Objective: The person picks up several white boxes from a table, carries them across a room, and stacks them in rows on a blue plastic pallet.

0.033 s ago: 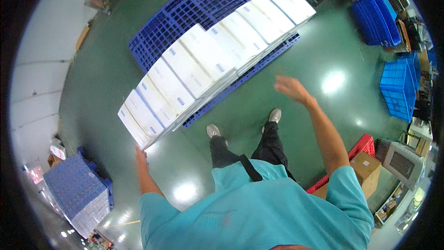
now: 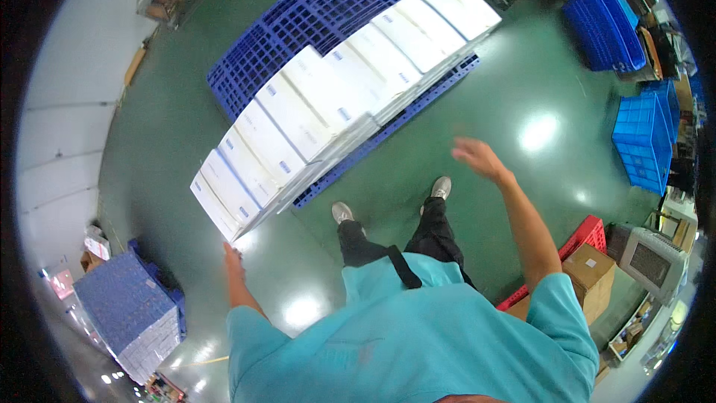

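Standing: we look down at our own feet on a green floor (image 2: pixel 462 104), wearing a teal shirt, dark trousers and pale shoes.
Left hand: our left hand (image 2: pixel 233 257) is stretched out low, fingertips right at the near corner of the row of white boxes (image 2: pixel 335 97); we cannot tell whether it touches them, and it grips nothing that we can see.
Right hand: our right hand (image 2: pixel 477 157) is raised over the bare floor, fingers open and spread, holding nothing, well apart from the boxes.
Boxes: a long row of white boxes lies on a blue pallet (image 2: pixel 298 22), running away from us up and to the right.
Surroundings: blue crates (image 2: pixel 641 134) stand on the right, a red crate (image 2: pixel 589 235) beside a cardboard box (image 2: pixel 593 269) near our right elbow, and a wrapped stack (image 2: pixel 127 313) at lower left.
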`<state>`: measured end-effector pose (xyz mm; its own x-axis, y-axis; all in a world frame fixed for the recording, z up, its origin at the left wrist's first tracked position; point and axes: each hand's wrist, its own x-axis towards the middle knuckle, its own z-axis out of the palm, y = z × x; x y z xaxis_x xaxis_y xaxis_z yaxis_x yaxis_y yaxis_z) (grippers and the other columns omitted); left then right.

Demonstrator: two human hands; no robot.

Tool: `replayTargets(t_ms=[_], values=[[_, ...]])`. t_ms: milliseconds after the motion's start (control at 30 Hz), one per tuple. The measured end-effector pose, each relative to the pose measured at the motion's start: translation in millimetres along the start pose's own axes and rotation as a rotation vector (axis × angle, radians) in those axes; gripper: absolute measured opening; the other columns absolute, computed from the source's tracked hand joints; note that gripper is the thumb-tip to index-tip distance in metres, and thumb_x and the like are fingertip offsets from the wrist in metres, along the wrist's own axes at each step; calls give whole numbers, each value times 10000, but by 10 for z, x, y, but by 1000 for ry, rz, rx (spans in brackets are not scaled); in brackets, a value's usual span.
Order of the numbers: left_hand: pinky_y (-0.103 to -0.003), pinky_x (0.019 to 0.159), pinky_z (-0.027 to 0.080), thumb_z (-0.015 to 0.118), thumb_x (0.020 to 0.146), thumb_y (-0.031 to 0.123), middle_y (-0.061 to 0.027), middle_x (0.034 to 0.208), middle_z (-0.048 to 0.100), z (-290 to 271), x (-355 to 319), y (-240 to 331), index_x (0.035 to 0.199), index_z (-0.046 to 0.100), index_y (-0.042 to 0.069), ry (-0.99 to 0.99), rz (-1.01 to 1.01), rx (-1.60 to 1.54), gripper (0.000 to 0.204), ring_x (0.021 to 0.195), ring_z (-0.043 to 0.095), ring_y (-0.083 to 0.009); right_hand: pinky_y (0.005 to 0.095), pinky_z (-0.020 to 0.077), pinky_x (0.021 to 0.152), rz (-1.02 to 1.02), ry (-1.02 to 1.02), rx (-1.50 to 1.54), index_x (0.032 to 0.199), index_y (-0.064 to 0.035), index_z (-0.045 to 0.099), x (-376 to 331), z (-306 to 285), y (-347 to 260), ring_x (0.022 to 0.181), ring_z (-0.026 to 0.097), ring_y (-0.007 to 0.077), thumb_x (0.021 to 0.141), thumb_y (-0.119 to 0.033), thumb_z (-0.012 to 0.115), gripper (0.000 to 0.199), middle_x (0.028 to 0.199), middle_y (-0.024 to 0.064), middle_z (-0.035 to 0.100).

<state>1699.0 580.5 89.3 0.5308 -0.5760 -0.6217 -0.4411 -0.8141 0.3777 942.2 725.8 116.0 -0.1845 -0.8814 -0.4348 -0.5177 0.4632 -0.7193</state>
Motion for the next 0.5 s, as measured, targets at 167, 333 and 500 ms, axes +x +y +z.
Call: replayTargets(t_ms=[167, 333, 500], values=[[-604, 867, 383, 367, 865, 692, -150, 1054, 598, 1097, -1612, -55, 1278, 480, 39, -402, -236, 250, 782, 990, 564, -285, 344, 344, 441, 723, 336, 222, 723, -29, 579, -2617, 96, 2993, 464, 424, 153, 871, -363, 572, 366, 573, 10, 497], [-457, 869, 441, 398, 893, 623, -179, 1248, 549, 2287, -2761, 612, 1309, 469, 50, -893, -94, 509, 712, 1084, 560, -293, 344, 361, 418, 1394, 483, 830, 902, -59, 544, -4486, 297, 3043, 496, 511, 214, 859, -306, 599, 257, 677, 88, 555], [-418, 804, 477, 497, 878, 558, -148, 1086, 623, 2989, -2908, 1080, 1176, 573, 23, -684, 106, 474, 616, 982, 597, -262, 348, 444, 556, 1072, 179, 738, 969, -38, 589, -3733, 21, 2727, 668, 585, 215, 881, -308, 608, 284, 782, 96, 621]])
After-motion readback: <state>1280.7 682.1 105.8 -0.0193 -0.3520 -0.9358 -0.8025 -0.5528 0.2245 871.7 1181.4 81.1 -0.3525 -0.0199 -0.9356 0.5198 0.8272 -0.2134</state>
